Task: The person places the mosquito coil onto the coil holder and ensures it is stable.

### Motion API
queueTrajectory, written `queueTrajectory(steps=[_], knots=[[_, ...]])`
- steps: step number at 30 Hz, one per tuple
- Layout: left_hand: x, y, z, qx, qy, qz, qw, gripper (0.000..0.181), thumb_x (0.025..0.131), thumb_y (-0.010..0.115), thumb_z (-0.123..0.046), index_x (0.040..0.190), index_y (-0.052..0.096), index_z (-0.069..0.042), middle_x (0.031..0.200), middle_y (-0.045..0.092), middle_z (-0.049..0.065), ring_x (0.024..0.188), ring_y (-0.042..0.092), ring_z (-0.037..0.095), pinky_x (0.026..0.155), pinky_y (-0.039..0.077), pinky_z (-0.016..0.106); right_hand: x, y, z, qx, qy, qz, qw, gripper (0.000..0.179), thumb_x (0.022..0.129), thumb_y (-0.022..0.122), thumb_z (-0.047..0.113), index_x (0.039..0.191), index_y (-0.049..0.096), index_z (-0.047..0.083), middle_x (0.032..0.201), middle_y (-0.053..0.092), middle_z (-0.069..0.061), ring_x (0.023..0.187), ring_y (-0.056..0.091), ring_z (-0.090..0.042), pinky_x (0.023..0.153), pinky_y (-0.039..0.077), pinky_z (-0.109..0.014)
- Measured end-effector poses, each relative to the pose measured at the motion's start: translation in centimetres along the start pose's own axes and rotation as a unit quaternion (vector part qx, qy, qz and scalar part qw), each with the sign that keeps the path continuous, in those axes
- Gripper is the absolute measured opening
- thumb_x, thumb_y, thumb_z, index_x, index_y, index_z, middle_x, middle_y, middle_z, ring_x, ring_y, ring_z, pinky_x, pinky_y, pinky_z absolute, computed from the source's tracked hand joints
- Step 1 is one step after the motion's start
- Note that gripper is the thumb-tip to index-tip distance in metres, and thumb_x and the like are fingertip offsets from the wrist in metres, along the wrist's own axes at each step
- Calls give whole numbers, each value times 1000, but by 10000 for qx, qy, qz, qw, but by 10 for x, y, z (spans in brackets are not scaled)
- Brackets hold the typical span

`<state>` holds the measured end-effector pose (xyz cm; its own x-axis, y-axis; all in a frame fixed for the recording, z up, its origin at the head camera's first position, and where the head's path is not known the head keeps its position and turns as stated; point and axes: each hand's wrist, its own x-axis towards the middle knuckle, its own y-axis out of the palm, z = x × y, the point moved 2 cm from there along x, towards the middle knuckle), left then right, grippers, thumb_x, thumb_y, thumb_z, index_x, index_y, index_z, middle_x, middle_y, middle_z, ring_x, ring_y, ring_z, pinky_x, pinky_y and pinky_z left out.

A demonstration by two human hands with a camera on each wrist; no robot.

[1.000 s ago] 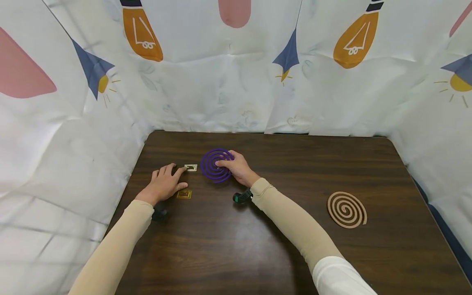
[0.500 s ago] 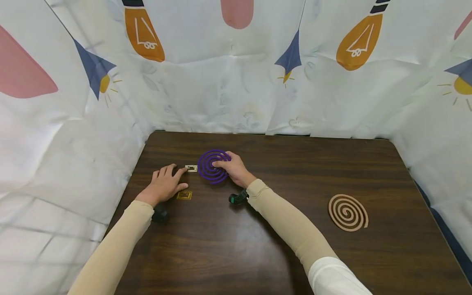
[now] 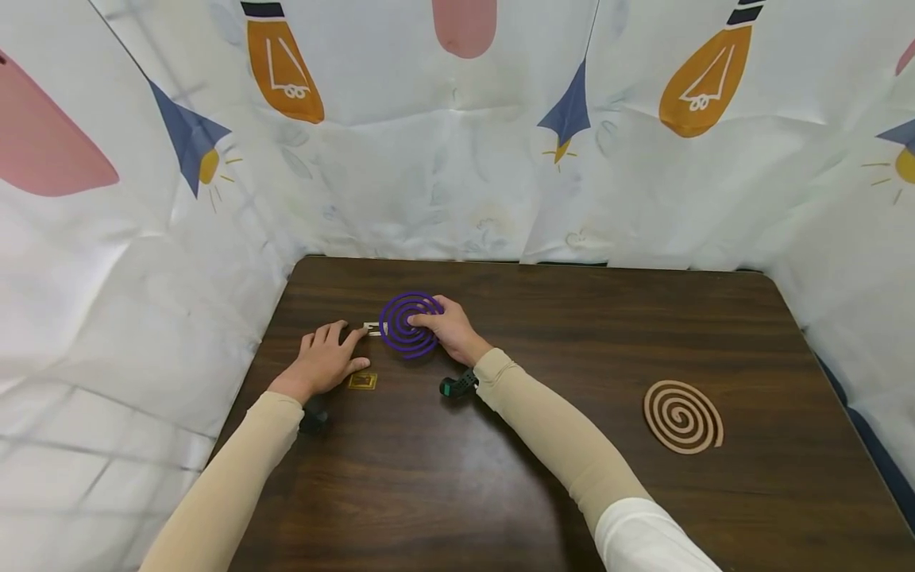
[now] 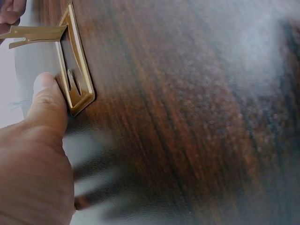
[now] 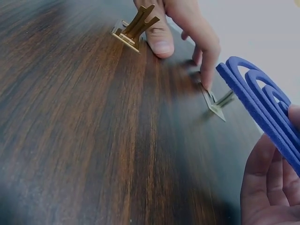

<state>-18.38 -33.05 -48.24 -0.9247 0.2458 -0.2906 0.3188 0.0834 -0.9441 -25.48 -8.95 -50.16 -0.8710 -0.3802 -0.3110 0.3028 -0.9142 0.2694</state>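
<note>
My right hand (image 3: 454, 330) pinches a purple mosquito coil (image 5: 255, 105) between thumb and fingers and holds it tilted, overlapping the silver mosquito coil stand (image 3: 372, 328) in the head view. The right wrist view shows this stand (image 5: 215, 108) flat on the table with its prong raised, close below the coil's edge. My left hand (image 3: 323, 359) spreads its fingers, the index fingertip pressing the silver stand's near end. Near the left thumb (image 4: 47, 101) lies a gold mosquito coil stand (image 3: 362, 381), its split prong (image 4: 40, 33) bent upright.
A tan mosquito coil (image 3: 682, 417) lies flat on the right side of the dark wooden table (image 3: 557, 318). A white printed curtain (image 3: 429, 183) surrounds the table's back and sides. Black cameras sit at both wrists.
My right hand has carried the purple coil slightly left, so it now covers part of the silver stand. The left hand keeps its fingertip on that stand.
</note>
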Motion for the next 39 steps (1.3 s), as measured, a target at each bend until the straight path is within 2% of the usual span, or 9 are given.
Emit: queueTrajectory(steps=[17, 27, 39], knots=[[-1, 1, 0, 100, -42, 85, 9999, 64, 108, 50, -45, 162, 33, -14, 162, 25, 33, 150, 25, 57, 116, 25, 74, 8, 16, -5, -113, 43, 140, 9998, 30, 91, 77, 9, 116, 60, 7, 104, 68, 0, 90, 72, -9, 79, 61, -23], [-2, 4, 0, 141, -45, 98, 9998, 63, 108, 49, -46, 157, 39, -8, 162, 26, 33, 150, 25, 56, 115, 25, 74, 12, 25, -12, -77, 106, 152, 9998, 29, 90, 78, 9, 114, 61, 8, 106, 71, -2, 90, 73, -10, 80, 61, -24], [1, 0, 0, 277, -11, 29, 9996, 60, 108, 50, -46, 151, 44, -4, 161, 28, 34, 148, 28, 56, 114, 27, 74, 18, 30, -13, -79, 112, 199, 9997, 32, 91, 77, 10, 118, 62, 8, 109, 72, -3, 92, 72, -10, 81, 61, -24]])
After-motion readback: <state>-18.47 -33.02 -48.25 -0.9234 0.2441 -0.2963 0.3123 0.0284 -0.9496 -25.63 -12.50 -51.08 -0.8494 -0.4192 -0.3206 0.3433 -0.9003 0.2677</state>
